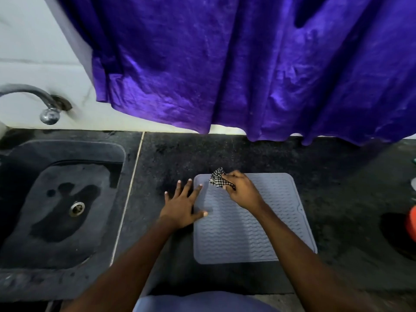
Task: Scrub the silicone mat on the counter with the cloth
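Note:
A grey silicone mat (252, 230) with a wavy ridged surface lies flat on the black counter (337, 199). My right hand (242, 190) is closed around a small black-and-white checked cloth (217, 179) and presses it on the mat's far left corner. My left hand (183, 203) rests flat with fingers spread across the mat's left edge, partly on the counter, thumb on the mat.
A dark stone sink (60, 203) with a metal drain (76, 208) is set into the counter at left, under a metal tap (45, 104). A purple curtain (247, 64) hangs over the counter's back edge. A red object (412, 224) sits at the right edge.

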